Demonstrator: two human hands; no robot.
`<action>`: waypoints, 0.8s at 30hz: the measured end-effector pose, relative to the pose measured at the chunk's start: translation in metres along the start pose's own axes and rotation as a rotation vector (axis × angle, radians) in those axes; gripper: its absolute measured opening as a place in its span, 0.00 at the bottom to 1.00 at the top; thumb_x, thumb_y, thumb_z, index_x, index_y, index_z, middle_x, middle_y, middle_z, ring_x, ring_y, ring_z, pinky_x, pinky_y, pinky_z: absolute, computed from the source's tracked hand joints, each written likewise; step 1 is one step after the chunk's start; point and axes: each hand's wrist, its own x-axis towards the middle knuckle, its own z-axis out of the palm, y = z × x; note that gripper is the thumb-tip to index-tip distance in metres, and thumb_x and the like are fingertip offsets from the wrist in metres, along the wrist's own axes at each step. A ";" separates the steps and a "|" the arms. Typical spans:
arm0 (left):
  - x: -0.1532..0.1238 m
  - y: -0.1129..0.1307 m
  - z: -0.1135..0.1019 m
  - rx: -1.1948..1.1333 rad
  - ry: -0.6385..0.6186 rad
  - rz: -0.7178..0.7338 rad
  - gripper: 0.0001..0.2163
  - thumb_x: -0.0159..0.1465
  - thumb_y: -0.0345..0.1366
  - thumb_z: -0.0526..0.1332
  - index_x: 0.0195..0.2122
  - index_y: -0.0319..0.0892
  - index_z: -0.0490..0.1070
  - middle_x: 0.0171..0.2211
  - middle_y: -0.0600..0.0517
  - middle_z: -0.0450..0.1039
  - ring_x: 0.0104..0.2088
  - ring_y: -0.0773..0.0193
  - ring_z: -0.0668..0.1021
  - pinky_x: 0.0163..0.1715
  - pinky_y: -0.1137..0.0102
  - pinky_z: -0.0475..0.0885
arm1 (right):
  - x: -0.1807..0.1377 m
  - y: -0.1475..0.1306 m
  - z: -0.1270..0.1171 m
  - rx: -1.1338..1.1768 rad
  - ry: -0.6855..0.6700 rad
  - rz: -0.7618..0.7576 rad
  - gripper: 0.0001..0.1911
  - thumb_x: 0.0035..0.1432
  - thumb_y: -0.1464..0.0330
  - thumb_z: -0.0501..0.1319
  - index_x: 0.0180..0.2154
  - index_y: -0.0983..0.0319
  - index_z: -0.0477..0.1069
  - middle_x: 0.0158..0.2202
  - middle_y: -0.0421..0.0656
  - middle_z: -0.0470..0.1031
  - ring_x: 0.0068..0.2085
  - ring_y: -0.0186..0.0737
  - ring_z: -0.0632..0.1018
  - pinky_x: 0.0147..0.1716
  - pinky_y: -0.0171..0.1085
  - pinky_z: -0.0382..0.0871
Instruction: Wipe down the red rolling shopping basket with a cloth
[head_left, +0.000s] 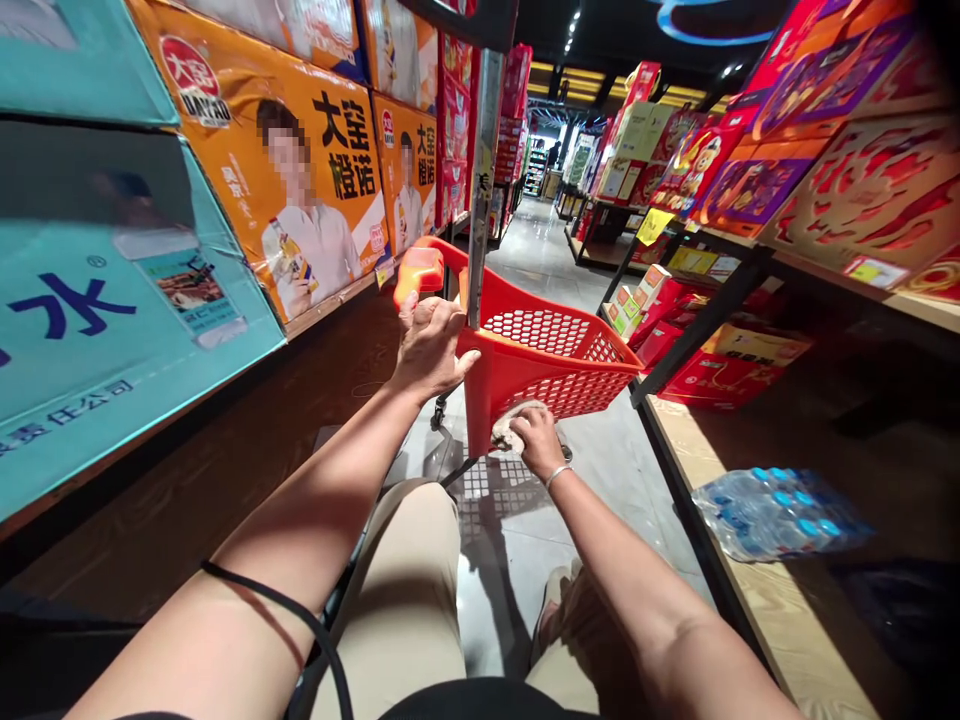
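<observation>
A red plastic shopping cart basket [555,365] stands in the aisle straight ahead, tilted, with an orange handle end [418,272] at its upper left. My left hand [430,345] grips the basket's near rim beside a grey upright post [480,190]. My right hand [536,438] is lower, closed on a pale cloth [508,430] pressed against the basket's underside. My knees in beige trousers [409,580] are below, close to the floor.
Orange and teal cartons [300,170] line the left shelves. Red gift boxes [825,170] fill the right shelves. A shrink-wrapped pack of water bottles [772,510] lies on the low wooden shelf at right. The tiled aisle [540,260] runs ahead.
</observation>
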 end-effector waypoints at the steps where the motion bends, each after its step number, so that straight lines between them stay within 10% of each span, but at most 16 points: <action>1: 0.000 0.000 0.000 0.008 0.002 0.000 0.19 0.61 0.45 0.66 0.52 0.50 0.67 0.59 0.44 0.68 0.64 0.44 0.64 0.64 0.43 0.55 | -0.002 -0.002 -0.003 0.014 0.022 -0.021 0.12 0.64 0.70 0.58 0.42 0.53 0.79 0.50 0.46 0.74 0.52 0.49 0.69 0.55 0.49 0.66; 8: 0.000 -0.003 0.004 0.054 0.067 -0.002 0.17 0.63 0.49 0.64 0.48 0.47 0.68 0.53 0.45 0.73 0.62 0.46 0.66 0.68 0.45 0.44 | 0.074 -0.008 -0.092 0.007 0.414 0.034 0.17 0.63 0.67 0.57 0.53 0.56 0.74 0.59 0.50 0.69 0.61 0.54 0.66 0.60 0.53 0.60; 14: 0.000 -0.009 0.001 0.044 0.114 -0.003 0.14 0.66 0.52 0.61 0.43 0.47 0.69 0.48 0.48 0.74 0.57 0.49 0.69 0.67 0.48 0.47 | 0.106 0.002 -0.106 0.029 0.062 0.012 0.15 0.56 0.76 0.56 0.43 0.61 0.75 0.41 0.48 0.77 0.44 0.47 0.74 0.46 0.42 0.65; 24: 0.003 -0.032 -0.003 0.038 0.145 -0.223 0.19 0.66 0.58 0.56 0.33 0.46 0.67 0.46 0.42 0.73 0.57 0.44 0.68 0.63 0.47 0.57 | 0.094 -0.037 -0.107 -0.058 -0.034 -0.045 0.11 0.56 0.77 0.57 0.41 0.60 0.71 0.40 0.48 0.75 0.43 0.47 0.72 0.43 0.40 0.61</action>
